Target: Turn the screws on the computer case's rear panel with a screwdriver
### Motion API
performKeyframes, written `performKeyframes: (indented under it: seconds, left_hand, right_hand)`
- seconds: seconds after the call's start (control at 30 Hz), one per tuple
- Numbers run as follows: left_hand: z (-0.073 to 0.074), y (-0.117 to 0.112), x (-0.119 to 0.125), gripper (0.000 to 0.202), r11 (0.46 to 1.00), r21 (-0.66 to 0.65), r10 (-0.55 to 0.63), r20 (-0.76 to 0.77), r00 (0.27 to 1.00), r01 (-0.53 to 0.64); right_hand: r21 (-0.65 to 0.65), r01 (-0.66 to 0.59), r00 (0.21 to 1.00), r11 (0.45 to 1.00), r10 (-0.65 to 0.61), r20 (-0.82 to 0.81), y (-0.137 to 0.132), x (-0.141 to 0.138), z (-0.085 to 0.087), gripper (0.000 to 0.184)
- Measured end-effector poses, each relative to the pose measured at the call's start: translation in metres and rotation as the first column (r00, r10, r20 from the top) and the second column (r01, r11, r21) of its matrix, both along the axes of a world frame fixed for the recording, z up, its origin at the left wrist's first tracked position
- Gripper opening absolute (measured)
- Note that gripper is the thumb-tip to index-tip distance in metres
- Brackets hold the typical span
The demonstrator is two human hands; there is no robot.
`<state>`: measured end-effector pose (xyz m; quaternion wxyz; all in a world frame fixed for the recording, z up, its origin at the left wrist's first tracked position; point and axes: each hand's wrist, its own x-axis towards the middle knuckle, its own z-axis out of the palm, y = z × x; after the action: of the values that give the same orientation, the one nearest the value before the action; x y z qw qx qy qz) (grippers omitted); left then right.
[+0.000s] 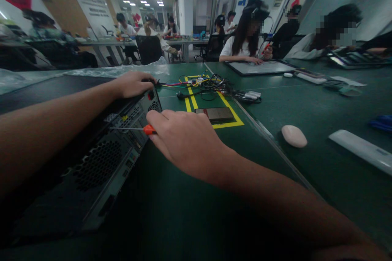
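A black desktop computer case (61,89) lies at the left with its metal back panel (101,163) turned toward me. My left hand (134,83) grips the far rear corner of the case, its fingers partly hidden beyond the edge. A screwdriver (149,129) with an orange handle is in my right hand (186,142), fingers wrapped round it. Its thin shaft points left, and the tip is at the back panel near the slot covers. Whether the tip sits on a screw I cannot tell.
Tangled cables (214,83) and a flat brown box (216,115) lie by yellow tape on the green table (171,204). A computer mouse (294,136) and a long white object (363,149) are at right. Across the table, a person (246,36) works at a flat panel (260,67).
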<state>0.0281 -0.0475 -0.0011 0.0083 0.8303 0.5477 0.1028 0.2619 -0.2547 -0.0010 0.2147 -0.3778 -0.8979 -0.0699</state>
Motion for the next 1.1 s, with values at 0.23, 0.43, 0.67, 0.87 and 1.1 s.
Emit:
performKeyframes:
  seconds: [0.23,0.43,0.67,0.87,1.1]
  left_hand:
    - [-0.0005,0.0,-0.0003,0.066,1.0,0.013,0.0,0.017,1.0,0.0]
    - [-0.0001,-0.0007,0.0001,0.065,1.0,0.004,0.002,0.015,1.0,-0.002]
    - [0.0003,-0.0014,0.0006,0.065,1.0,-0.005,0.009,0.016,1.0,-0.009]
    - [-0.0005,0.0012,-0.0008,0.066,1.0,0.006,-0.013,0.016,1.0,0.013]
    - [-0.0013,0.0014,-0.0019,0.063,1.0,0.006,-0.02,0.018,1.0,0.02]
  right_hand:
    - [-0.008,0.006,1.0,1.0,-0.005,0.004,0.0006,-0.0004,-0.0006,0.021]
    - [-0.021,0.018,1.0,1.0,-0.018,0.012,-0.0007,-0.0003,0.0007,0.019]
    - [-0.038,0.026,0.999,0.999,-0.025,0.027,-0.0003,-0.0009,-0.0004,0.021]
    - [-0.069,0.003,1.0,0.998,-0.001,0.028,0.0008,-0.002,0.0,0.028]
    - [-0.052,-0.02,0.999,0.998,0.021,0.032,0.0003,-0.0031,-0.0012,0.031]
